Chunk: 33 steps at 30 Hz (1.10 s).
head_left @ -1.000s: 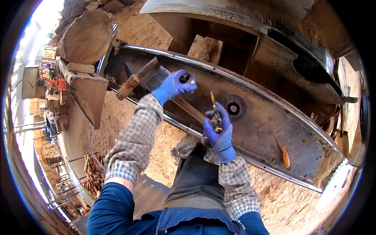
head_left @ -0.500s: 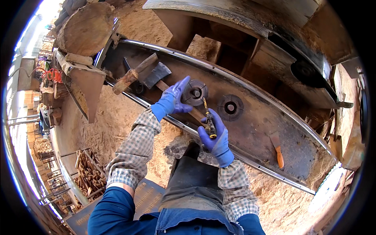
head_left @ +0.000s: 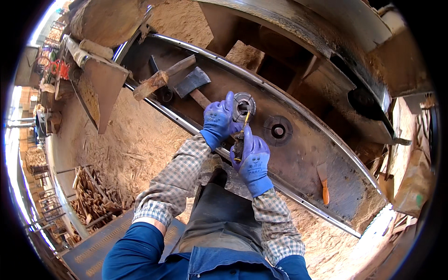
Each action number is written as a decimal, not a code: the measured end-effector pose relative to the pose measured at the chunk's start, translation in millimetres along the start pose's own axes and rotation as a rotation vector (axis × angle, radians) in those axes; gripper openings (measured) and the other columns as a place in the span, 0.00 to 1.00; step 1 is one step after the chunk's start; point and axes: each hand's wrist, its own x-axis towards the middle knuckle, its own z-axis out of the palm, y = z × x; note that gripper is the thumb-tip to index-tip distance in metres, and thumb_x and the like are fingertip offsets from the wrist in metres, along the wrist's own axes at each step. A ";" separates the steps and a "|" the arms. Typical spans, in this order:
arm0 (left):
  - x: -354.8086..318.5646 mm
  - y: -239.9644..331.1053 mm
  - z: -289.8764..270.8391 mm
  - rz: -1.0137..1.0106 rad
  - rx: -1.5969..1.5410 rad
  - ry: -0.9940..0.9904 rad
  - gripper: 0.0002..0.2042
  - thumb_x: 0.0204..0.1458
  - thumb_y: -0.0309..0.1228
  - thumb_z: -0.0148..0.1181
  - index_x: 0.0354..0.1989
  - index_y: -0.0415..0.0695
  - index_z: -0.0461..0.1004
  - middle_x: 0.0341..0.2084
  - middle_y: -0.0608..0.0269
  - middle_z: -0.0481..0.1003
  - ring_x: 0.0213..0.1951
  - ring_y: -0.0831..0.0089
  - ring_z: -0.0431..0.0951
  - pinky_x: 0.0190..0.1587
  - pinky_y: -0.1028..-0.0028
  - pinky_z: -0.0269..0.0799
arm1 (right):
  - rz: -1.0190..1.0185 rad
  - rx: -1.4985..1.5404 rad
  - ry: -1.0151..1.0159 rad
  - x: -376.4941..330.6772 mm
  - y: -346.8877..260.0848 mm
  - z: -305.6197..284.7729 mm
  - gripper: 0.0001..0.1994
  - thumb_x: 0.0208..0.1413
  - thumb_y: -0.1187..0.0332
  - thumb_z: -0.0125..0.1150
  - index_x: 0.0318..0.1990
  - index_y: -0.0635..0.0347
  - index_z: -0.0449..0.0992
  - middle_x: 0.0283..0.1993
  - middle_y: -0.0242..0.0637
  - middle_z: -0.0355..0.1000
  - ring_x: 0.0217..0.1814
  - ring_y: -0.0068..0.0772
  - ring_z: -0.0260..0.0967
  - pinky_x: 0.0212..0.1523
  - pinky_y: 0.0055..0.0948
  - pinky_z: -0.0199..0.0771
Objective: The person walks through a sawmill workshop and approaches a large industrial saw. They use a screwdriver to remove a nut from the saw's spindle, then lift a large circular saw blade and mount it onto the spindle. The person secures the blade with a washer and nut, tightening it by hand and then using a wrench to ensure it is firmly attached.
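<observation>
With my left hand closed at its left edge, I hold a round, grey, slotted metal disc with a hole in the middle. A screwdriver with a dark and yellow handle is gripped in my right hand. Its thin yellowish shaft points up to the disc's lower right side; whether the tip touches is too small to tell. A similar dark disc lies flat to the right around a central stub. Beside my left hand is an axe, its handle partly hidden under that hand. Both hands wear purple-blue gloves.
A long metal tray-like panel with raised shiny edges lies under everything. On it rest a putty knife with an orange handle and a rough wooden piece. Heavy machine housing stands behind; split wood is piled at left.
My left hand has come against the disc, which now looks tilted and shifted slightly right. My right hand has turned the screwdriver, so its shaft leans toward the disc. The view has shifted a little.
</observation>
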 end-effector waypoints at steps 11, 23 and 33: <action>-4.5 0.7 17.2 -0.030 0.114 0.074 0.46 0.46 0.50 0.66 0.69 0.31 0.58 0.32 0.57 0.75 0.33 0.61 0.77 0.35 0.61 0.72 | -0.043 -0.204 -0.066 15.0 -4.1 12.0 0.41 0.45 0.61 0.69 0.67 0.68 0.60 0.44 0.47 0.73 0.46 0.49 0.71 0.48 0.46 0.72; -6.2 -0.5 26.7 -0.039 0.173 0.115 0.43 0.49 0.52 0.63 0.69 0.36 0.59 0.28 0.62 0.73 0.30 0.65 0.76 0.33 0.63 0.72 | -0.032 -0.212 -0.081 14.0 -9.0 17.5 0.43 0.46 0.59 0.70 0.68 0.70 0.57 0.43 0.47 0.72 0.45 0.46 0.71 0.46 0.46 0.70; -5.3 -2.7 41.6 -0.076 0.202 0.120 0.30 0.53 0.33 0.56 0.67 0.40 0.63 0.28 0.66 0.73 0.30 0.68 0.76 0.33 0.64 0.73 | -0.012 -0.213 -0.105 9.9 -10.3 29.8 0.46 0.45 0.56 0.71 0.69 0.69 0.56 0.44 0.45 0.72 0.46 0.45 0.72 0.46 0.44 0.70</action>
